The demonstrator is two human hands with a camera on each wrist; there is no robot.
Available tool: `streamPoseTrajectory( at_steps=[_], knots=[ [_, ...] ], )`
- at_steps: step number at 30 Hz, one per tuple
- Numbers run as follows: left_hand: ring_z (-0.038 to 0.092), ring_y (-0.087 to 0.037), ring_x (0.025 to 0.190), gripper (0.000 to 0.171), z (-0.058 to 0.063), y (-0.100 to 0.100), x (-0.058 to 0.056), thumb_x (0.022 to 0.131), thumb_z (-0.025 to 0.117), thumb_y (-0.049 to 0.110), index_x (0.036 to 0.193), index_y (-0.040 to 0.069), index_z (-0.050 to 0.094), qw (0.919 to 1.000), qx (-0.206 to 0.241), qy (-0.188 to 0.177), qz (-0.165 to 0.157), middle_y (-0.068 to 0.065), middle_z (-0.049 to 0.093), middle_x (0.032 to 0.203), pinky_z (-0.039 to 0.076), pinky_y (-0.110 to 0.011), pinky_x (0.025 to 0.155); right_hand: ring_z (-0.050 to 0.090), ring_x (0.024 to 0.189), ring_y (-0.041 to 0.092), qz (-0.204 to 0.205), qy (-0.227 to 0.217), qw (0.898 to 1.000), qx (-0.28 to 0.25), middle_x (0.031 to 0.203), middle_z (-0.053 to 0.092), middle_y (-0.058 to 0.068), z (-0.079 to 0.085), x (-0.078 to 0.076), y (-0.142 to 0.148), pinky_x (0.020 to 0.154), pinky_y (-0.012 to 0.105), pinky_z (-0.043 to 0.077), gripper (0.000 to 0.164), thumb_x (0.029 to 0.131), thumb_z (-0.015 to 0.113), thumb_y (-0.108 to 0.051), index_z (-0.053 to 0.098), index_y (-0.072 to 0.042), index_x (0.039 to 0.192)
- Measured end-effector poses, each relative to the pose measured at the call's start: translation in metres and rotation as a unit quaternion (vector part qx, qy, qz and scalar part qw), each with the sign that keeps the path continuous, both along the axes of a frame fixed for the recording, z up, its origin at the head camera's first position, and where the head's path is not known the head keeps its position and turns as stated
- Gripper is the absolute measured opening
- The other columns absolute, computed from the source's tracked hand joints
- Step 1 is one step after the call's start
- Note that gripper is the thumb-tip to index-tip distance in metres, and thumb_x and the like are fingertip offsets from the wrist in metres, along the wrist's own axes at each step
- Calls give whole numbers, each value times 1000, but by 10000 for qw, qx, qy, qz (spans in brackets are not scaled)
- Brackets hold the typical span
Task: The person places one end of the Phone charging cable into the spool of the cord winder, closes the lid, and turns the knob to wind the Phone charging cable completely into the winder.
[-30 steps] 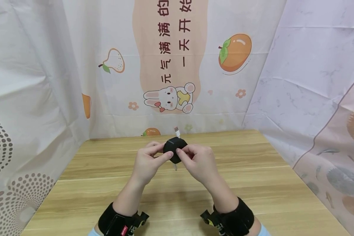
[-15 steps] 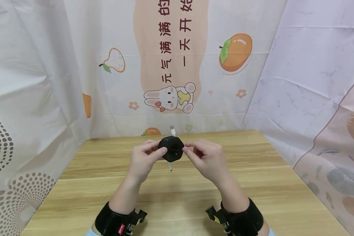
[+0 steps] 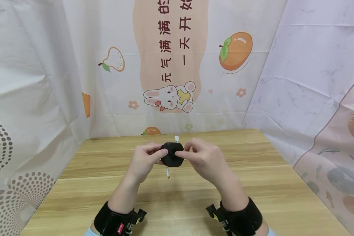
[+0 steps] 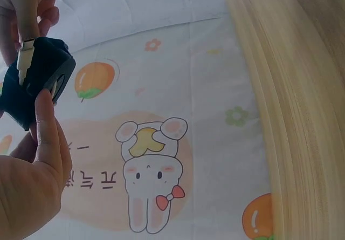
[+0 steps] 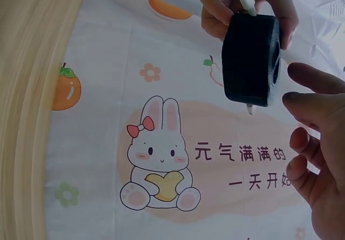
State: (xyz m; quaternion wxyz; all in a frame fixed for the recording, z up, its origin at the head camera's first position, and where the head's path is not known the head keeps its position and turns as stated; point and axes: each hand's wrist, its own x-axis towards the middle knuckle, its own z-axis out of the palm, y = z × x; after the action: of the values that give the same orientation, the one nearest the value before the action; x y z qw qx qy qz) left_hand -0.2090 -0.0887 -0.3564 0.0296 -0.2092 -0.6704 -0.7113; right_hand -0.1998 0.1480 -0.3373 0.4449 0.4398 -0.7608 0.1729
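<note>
A black, rounded many-sided cable winder (image 3: 171, 162) with a dark hollow in its face is held up above the table. My left hand (image 3: 144, 163) pinches its left edge between thumb and fingers. One white USB plug (image 3: 177, 138) sticks out at the far side and a smaller white plug (image 3: 167, 172) at the near side. My right hand (image 3: 207, 159) is at the winder's right, its thumb tip in front of the hollow. In the right wrist view, the right thumb and forefinger (image 5: 307, 78) are spread, just apart from the winder (image 5: 247, 59).
The wooden table (image 3: 112, 196) spreads beneath both hands. A printed curtain (image 3: 115, 95) with fruit and a rabbit hangs at its back edge, and more curtains hang on both sides. Black straps (image 3: 242, 214) with cameras sit on the wrists.
The right hand drew away from the winder's face to its right edge, then its thumb came back over the hollow. The winder shifted slightly left and nearer, and tilted. The left hand kept its hold.
</note>
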Motion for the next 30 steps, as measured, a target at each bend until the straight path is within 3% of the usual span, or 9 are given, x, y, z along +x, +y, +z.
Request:
streamPoseTrajectory(
  at_steps=[8, 18, 24, 30],
  knots=[
    [73, -28, 83, 23, -2, 2, -1, 91, 73, 2, 108, -13, 73, 9995, -177, 26, -249, -22, 66, 99, 62, -44, 69, 50, 66, 12, 125, 4, 9996, 270, 91, 58, -5, -8, -3, -6, 54, 23, 44, 40, 77, 79, 9, 81, -28, 93],
    [72, -30, 87, 23, -5, 4, -2, 91, 73, 2, 109, -13, 73, 9983, -237, -81, -531, -25, 65, 103, 62, -45, 70, 46, 60, 8, -513, -61, 9977, 439, 87, 56, -8, -9, -1, -6, 46, 22, 38, 28, 81, 86, -8, 81, -35, 86],
    [73, -29, 88, 23, -5, 6, -2, 90, 74, 1, 109, -13, 73, 9980, -264, -146, -554, -25, 65, 104, 62, -45, 70, 43, 55, 6, -636, -235, 9973, 271, 81, 54, -11, -9, -1, -5, 44, 21, 35, 18, 84, 85, -20, 81, -38, 84],
    [72, -30, 88, 22, -6, 7, -2, 91, 73, 2, 108, -13, 73, 9973, -416, -191, -570, -24, 66, 105, 62, -44, 69, 48, 58, 7, -524, -207, 9975, 426, 80, 59, -11, -7, 2, -5, 45, 21, 39, 22, 81, 86, -13, 81, -34, 84]
  ],
)
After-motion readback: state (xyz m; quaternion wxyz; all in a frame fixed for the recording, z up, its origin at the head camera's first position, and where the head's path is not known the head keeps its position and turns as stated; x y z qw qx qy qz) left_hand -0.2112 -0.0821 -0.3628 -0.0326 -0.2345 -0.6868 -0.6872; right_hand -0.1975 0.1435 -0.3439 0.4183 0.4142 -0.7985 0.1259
